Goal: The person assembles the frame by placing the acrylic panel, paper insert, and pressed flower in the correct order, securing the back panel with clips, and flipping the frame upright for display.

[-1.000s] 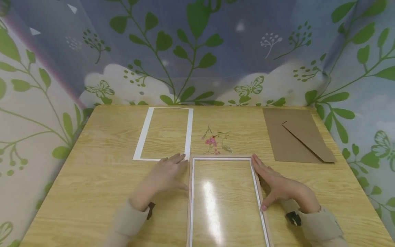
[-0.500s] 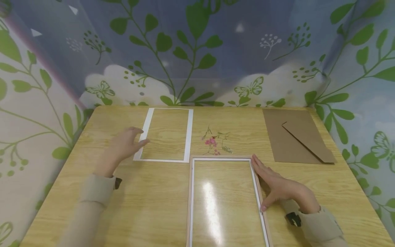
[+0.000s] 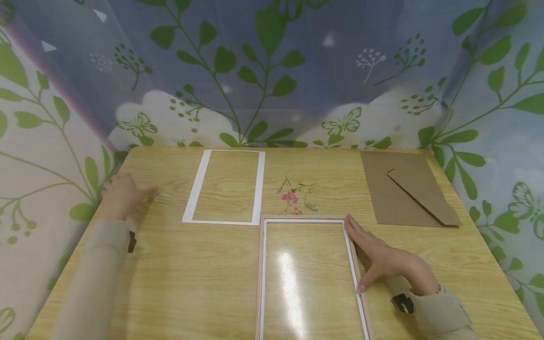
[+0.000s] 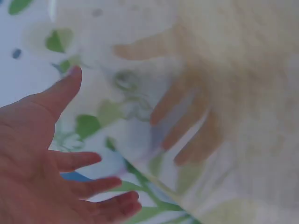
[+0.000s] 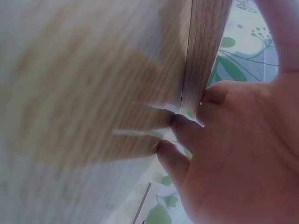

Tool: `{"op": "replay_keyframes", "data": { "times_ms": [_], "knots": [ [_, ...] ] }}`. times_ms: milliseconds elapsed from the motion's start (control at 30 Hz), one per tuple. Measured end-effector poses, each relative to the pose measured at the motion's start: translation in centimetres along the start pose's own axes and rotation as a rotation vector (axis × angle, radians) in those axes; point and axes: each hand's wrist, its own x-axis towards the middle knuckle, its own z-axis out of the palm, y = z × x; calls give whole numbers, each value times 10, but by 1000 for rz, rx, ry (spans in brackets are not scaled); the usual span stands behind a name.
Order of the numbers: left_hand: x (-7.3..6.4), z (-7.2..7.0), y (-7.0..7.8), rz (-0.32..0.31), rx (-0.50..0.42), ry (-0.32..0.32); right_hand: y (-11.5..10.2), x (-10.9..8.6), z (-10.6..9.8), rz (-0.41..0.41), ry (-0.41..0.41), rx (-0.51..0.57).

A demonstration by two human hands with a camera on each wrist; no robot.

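table (image 3: 204, 283) bears the frame (image 3: 261, 278) at the near side, right hand (image 3: 384, 257) against the frame's right side, thumb and fingers apart. left hand (image 3: 122, 196), fingers spread, is by the table's left edge. flowers (image 3: 290, 196) lie just beyond the frame.

The right grip (image 3: 384, 257) touches the wooden frame (image 3: 303, 218). Beyond the frame lie pink flowers (image 3: 291, 196); beyond its left, a white-edged rectangle (image 3: 258, 189), then the left grip (image 3: 122, 196); beyond its right, a brown board (image 3: 399, 200).
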Motion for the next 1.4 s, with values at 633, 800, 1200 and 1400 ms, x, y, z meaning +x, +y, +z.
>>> {"op": "replay_keyframes", "data": {
  "times_ms": [633, 800, 1200, 1400],
  "knots": [
    [11, 9, -33, -59, 15, -181, 0, -1, 1, -13, -2, 1],
    [9, 4, -36, -223, -110, -226, 0, 0, 1, -10, -5, 1],
    [-3, -8, -43, -297, -167, -239, -2, -1, 0, 6, 0, -3],
    [-2, -11, -37, -378, -110, -259, -2, 0, 0, 10, 3, -17]
  ]
}}
